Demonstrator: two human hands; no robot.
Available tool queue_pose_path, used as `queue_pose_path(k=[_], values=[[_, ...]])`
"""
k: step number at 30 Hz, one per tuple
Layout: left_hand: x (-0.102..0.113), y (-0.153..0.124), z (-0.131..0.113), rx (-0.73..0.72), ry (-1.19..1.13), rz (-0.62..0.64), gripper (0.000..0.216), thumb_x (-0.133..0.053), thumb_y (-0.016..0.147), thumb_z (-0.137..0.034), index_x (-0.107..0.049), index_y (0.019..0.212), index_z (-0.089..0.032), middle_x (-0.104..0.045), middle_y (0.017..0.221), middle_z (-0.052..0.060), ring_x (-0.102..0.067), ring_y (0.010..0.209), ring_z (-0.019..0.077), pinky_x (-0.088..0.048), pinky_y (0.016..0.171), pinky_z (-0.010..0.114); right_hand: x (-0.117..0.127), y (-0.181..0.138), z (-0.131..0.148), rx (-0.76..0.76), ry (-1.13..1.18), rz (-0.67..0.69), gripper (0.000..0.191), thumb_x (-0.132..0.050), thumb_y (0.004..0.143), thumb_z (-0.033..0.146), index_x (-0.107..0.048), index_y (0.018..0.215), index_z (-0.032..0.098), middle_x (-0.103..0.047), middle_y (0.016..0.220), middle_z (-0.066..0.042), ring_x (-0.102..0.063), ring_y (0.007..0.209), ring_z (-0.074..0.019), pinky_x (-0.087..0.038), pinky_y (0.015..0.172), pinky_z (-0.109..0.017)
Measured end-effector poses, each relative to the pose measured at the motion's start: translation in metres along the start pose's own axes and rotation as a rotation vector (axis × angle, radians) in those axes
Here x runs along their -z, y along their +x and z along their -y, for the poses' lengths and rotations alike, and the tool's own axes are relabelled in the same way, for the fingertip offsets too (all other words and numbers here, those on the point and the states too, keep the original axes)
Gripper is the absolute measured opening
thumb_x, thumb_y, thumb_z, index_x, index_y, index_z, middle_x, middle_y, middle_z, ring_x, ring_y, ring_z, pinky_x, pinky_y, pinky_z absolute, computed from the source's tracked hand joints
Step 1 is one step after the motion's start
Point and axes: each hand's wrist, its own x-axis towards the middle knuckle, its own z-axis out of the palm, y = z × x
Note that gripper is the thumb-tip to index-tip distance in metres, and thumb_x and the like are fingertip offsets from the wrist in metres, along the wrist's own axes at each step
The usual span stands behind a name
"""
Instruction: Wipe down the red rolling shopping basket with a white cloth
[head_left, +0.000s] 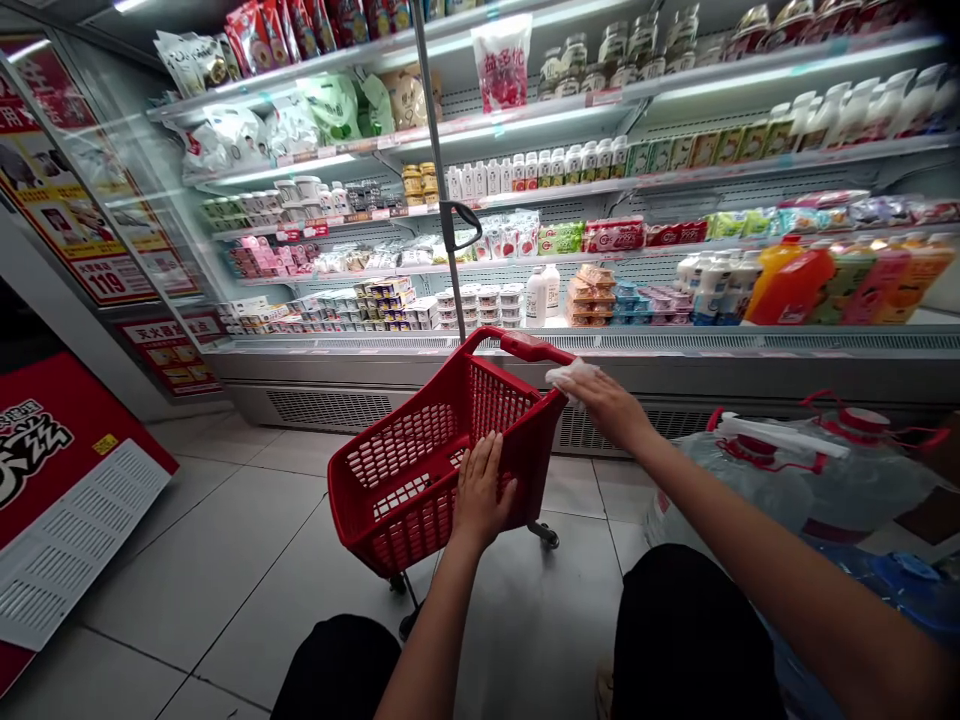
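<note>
A red plastic shopping cart with latticed walls stands on wheels in front of me, its basket showing nothing inside. My left hand lies flat with fingers stretched out against the cart's near side wall. At the right end of the cart's handle, my right hand presses a crumpled white cloth or tissue onto the red plastic. The fingers of that hand are closed over the white piece, and its underside is hidden.
An open refrigerated shelf with bottles, tubs and packets runs behind the cart. Large clear water bottles stand at my right. A red and white cabinet is at the left. Pale tiles cover the floor.
</note>
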Motion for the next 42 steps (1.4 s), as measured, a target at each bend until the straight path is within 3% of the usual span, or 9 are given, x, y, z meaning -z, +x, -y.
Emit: queue_pose_path(k=[4,11,13,17,20,28,35,38,42], values=[[-0.004,-0.002,-0.001,-0.007,-0.034,-0.022,0.085,-0.057,0.096,-0.033,-0.01,0.166,-0.027,-0.03,0.17,0.008,-0.026,0.157,0.0252,-0.021,0.13,0.052,-0.002,0.007,-0.015,-0.073,0.006,-0.013,0.063,-0.038,0.09,0.0,-0.055,0.147,0.019,-0.06,0.148,-0.011,-0.056,0.137,-0.027,-0.039,0.121,-0.052],[-0.004,-0.01,-0.003,-0.005,-0.06,-0.073,0.089,-0.06,0.088,-0.021,-0.015,0.165,-0.025,-0.035,0.167,0.009,-0.029,0.156,0.0271,-0.017,0.13,0.053,-0.012,0.0,0.045,0.204,0.142,0.045,0.065,-0.043,0.091,0.0,-0.051,0.151,0.025,-0.059,0.15,-0.007,-0.054,0.14,-0.0242,-0.038,0.124,-0.048],[-0.002,-0.012,-0.001,-0.011,-0.066,-0.08,0.089,-0.059,0.086,-0.018,-0.018,0.165,-0.025,-0.037,0.166,0.009,-0.031,0.155,0.0267,-0.017,0.13,0.052,-0.007,0.002,0.035,0.216,0.162,0.042,0.068,-0.042,0.091,-0.002,-0.05,0.152,0.027,-0.06,0.149,-0.006,-0.054,0.139,-0.0238,-0.036,0.124,-0.05],[-0.002,-0.013,0.001,0.006,-0.068,-0.138,0.08,-0.055,0.087,-0.015,-0.028,0.162,-0.025,-0.046,0.16,0.008,-0.039,0.151,0.0252,-0.021,0.129,0.051,0.003,0.014,-0.005,0.026,0.15,-0.015,0.064,-0.04,0.089,-0.001,-0.059,0.142,0.03,-0.066,0.14,-0.005,-0.059,0.132,-0.0257,-0.039,0.121,-0.055],[-0.001,-0.013,0.004,0.029,-0.066,-0.178,0.072,-0.053,0.09,-0.016,-0.035,0.159,-0.026,-0.052,0.156,0.008,-0.044,0.148,0.0246,-0.024,0.128,0.051,0.006,0.017,-0.012,-0.028,0.156,-0.016,0.057,-0.04,0.09,0.0,-0.064,0.133,0.028,-0.068,0.135,-0.007,-0.06,0.13,-0.0278,-0.042,0.119,-0.056],[0.025,-0.017,0.029,0.149,0.056,-0.233,0.054,-0.047,0.103,-0.03,-0.041,0.156,-0.032,-0.055,0.154,0.005,-0.047,0.146,0.0258,-0.017,0.128,0.059,0.03,-0.009,0.06,0.081,0.244,-0.041,0.066,-0.04,0.093,-0.002,-0.051,0.151,0.028,-0.062,0.145,-0.008,-0.049,0.143,-0.028,-0.046,0.117,-0.054],[0.043,0.011,-0.024,0.012,0.115,-0.241,0.063,-0.039,0.106,-0.031,-0.019,0.165,-0.023,-0.037,0.167,0.008,-0.03,0.156,0.0238,-0.022,0.129,0.05,0.063,-0.013,0.078,0.394,0.539,0.075,0.065,-0.045,0.099,0.001,-0.047,0.154,0.037,-0.055,0.154,0.002,-0.048,0.145,-0.0197,-0.039,0.125,-0.046],[0.049,0.019,-0.046,-0.023,0.077,-0.214,0.065,-0.04,0.106,-0.036,-0.017,0.165,-0.018,-0.035,0.167,0.01,-0.03,0.156,0.0247,-0.027,0.128,0.049,0.064,-0.011,0.072,0.312,0.694,0.106,0.065,-0.039,0.098,0.0,-0.05,0.152,0.036,-0.053,0.156,0.001,-0.048,0.145,-0.019,-0.041,0.122,-0.043],[0.052,0.024,-0.048,0.011,0.043,-0.212,0.061,-0.04,0.107,-0.04,-0.027,0.161,-0.018,-0.048,0.159,0.013,-0.043,0.149,0.0268,-0.037,0.123,0.049,0.04,0.004,0.054,0.165,0.797,0.074,0.069,-0.039,0.091,0.0,-0.055,0.148,0.034,-0.053,0.156,-0.001,-0.047,0.146,-0.0215,-0.041,0.121,-0.047]])
